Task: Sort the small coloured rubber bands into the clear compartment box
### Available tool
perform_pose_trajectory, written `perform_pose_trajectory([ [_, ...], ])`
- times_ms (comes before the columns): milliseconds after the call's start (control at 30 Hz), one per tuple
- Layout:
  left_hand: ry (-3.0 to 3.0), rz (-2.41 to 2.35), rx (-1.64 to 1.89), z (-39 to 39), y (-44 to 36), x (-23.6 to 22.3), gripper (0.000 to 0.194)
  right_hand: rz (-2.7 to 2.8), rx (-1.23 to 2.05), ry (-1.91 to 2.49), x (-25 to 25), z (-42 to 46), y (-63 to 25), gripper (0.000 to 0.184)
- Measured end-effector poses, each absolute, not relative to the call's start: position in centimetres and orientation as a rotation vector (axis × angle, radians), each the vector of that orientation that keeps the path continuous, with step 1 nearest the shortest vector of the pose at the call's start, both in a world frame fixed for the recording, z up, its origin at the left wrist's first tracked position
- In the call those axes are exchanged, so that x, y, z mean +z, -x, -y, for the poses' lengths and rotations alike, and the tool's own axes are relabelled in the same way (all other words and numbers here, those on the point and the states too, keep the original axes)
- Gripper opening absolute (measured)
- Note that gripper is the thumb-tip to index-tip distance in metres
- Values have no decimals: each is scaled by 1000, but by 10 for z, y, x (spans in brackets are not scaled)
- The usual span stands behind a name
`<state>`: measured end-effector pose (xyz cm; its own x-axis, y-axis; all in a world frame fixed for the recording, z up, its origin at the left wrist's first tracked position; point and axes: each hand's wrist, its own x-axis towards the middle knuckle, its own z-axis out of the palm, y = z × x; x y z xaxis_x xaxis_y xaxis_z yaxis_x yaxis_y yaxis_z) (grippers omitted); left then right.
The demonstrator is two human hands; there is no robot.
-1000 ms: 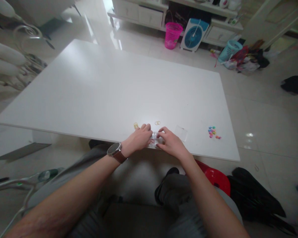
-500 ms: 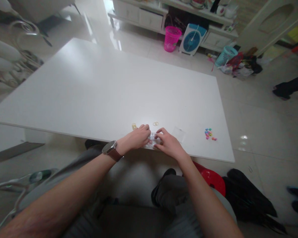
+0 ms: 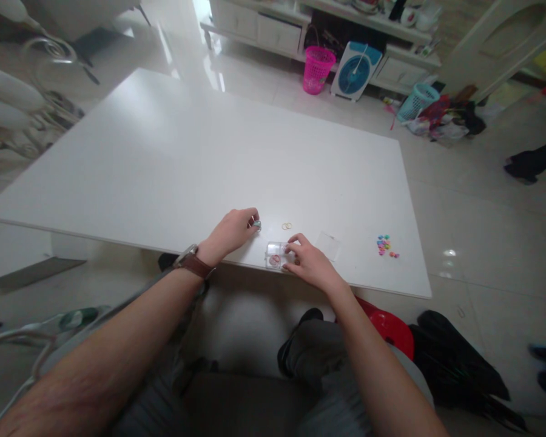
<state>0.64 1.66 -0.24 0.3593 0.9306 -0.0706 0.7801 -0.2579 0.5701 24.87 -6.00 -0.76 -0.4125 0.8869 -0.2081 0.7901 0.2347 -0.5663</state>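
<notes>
My left hand [image 3: 234, 230] is over the table's near edge, thumb and fingers pinched on a small silvery piece [image 3: 257, 224] too small to make out fully. To its right lies a clear plastic compartment box [image 3: 273, 247], with small reddish round things [image 3: 274, 261] in a near compartment. My right hand [image 3: 308, 261] grips the right side of this box, fingers at its far edge and thumb at the near one, hiding that part. Beyond the box lie two thin gold rings [image 3: 286, 226]. A clear flat lid [image 3: 328, 246] is right of my right hand.
Several colourful small pieces [image 3: 384, 244] lie near the right end of the white table [image 3: 255, 152]. A red stool [image 3: 391, 331] is below the near edge. Past the table stand a pink basket [image 3: 318, 70] and a blue fan [image 3: 355, 71]. A person's leg [image 3: 537, 159] shows at right.
My left hand has moved left and away from the box, now holding the silvery piece and covering where the gold rings at left were seen. My right hand has stayed at the box.
</notes>
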Motion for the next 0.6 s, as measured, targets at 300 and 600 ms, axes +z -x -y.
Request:
perform_pose_trajectory([
  [300, -2022, -1576, 476, -19, -3, -3, 20, 2345, 932, 1591, -9, 60, -250, 21],
  [600, -2208, -1303, 355, -11, -11, 7, 17, 2350, 909, 1616, -7, 61, -248, 23],
])
